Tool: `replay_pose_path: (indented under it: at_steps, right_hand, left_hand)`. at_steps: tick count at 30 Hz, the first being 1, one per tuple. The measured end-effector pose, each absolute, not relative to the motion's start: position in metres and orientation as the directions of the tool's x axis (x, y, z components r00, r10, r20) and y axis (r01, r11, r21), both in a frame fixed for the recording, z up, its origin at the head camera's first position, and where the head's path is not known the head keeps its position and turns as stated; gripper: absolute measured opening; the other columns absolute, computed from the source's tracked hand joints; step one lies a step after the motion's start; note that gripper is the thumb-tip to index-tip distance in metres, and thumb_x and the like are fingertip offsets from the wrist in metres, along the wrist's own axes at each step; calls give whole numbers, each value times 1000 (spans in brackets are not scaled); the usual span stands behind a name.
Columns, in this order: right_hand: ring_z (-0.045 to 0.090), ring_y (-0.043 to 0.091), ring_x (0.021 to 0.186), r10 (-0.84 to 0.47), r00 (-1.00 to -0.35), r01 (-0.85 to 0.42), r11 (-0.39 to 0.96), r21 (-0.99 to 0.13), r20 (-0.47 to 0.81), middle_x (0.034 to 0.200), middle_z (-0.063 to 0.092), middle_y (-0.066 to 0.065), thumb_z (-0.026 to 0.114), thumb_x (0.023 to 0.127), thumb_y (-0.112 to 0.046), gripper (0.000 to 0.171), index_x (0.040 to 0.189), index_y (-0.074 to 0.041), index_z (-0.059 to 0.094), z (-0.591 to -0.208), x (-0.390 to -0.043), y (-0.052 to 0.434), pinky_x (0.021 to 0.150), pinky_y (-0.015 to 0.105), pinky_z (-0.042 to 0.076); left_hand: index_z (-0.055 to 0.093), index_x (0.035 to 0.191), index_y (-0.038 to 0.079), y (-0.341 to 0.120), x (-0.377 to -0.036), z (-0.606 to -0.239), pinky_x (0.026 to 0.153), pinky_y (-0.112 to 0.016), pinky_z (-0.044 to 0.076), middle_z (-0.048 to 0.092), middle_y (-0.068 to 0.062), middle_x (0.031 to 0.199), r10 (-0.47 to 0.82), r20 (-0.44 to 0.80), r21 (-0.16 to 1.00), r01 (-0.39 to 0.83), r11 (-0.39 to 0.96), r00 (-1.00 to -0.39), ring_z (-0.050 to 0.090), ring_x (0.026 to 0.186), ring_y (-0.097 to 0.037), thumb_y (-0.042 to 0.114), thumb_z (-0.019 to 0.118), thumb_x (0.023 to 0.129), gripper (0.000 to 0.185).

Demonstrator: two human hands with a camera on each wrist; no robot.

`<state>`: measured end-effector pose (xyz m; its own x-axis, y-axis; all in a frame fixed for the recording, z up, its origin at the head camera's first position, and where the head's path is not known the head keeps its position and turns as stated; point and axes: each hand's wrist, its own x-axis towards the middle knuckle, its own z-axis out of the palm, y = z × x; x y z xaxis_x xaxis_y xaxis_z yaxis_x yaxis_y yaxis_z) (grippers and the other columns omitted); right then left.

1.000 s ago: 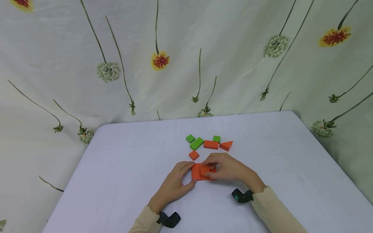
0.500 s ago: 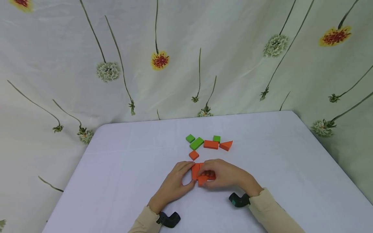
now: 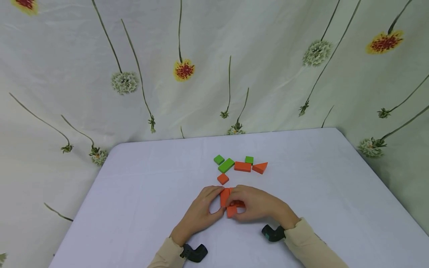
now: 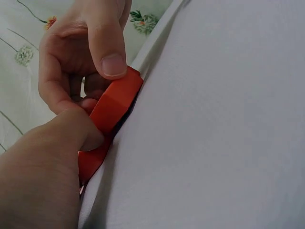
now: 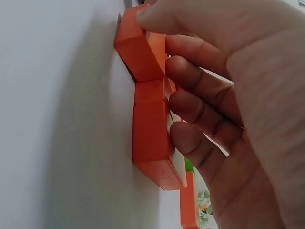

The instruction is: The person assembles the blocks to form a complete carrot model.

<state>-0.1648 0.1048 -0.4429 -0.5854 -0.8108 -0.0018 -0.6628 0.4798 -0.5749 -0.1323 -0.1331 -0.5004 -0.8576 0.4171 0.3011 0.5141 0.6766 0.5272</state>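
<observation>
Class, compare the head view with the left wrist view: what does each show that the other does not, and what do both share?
Only the head view: an oblong green block, two square green blocks, an orange-red triangular block and two black curved wrist devices.

Only the left wrist view: the right thumb's nail, too small to make out from the head.

Both: the left hand, the right hand pinching a small orange-red block, the white tablecloth and the flower-printed fabric behind.
</observation>
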Motion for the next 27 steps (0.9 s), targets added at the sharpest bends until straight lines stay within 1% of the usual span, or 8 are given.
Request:
replay_pose_path:
  at_steps: [5, 10, 19, 23, 25, 27]
  right_hand:
    - [53, 3, 96, -808, -589, -657, 488, -575, -12, 103, 63, -16, 79, 88, -25, 22, 110, -26, 73, -442, -164, 104, 86, 21, 52]
    - [53, 1, 94, -808, -590, -667, 494, -558, -11, 99, 61, -17, 81, 88, -30, 22, 109, -28, 73, -445, -165, 103, 85, 21, 51]
    - [52, 1, 88, -811, -585, -684, 478, -551, 22, 92, 60, -15, 81, 89, -31, 21, 107, -27, 72, -449, -166, 102, 78, 18, 50]
    - [53, 1, 86, -812, -582, -686, 462, -562, 43, 91, 60, -15, 81, 89, -31, 21, 107, -29, 72, -449, -166, 103, 75, 18, 49]
    - [53, 2, 85, -807, -588, -683, 460, -568, 54, 90, 60, -14, 81, 89, -32, 21, 108, -30, 72, -447, -166, 104, 74, 18, 49]
    - [53, 2, 87, -796, -601, -681, 466, -565, 68, 92, 61, -15, 81, 90, -33, 22, 110, -30, 72, -446, -166, 103, 76, 18, 51]
  left_hand:
    - [59, 144, 9, -133, -132, -500, 116, -37, 45, 58, -1, 144, 420, 300, 524, 516, 677, -856, 49, 138, -16, 26, 77, 91, 59]
    - [59, 144, 10, -132, -131, -498, 115, -38, 46, 59, -1, 144, 413, 290, 529, 504, 683, -863, 49, 138, -16, 27, 78, 90, 60]
    - [59, 144, 10, -132, -131, -498, 116, -37, 45, 58, -1, 145, 410, 277, 529, 494, 690, -869, 48, 138, -16, 27, 78, 91, 60]
    - [58, 144, 10, -132, -131, -498, 116, -37, 45, 58, -1, 145, 411, 277, 530, 494, 689, -869, 48, 138, -16, 27, 78, 91, 59]
    - [59, 144, 10, -133, -131, -497, 117, -38, 45, 58, -1, 145, 412, 279, 533, 496, 685, -868, 49, 138, -17, 27, 78, 91, 59]
    - [59, 144, 9, -133, -131, -497, 117, -38, 45, 58, -2, 144, 414, 285, 535, 502, 680, -865, 49, 138, -17, 27, 78, 91, 59]
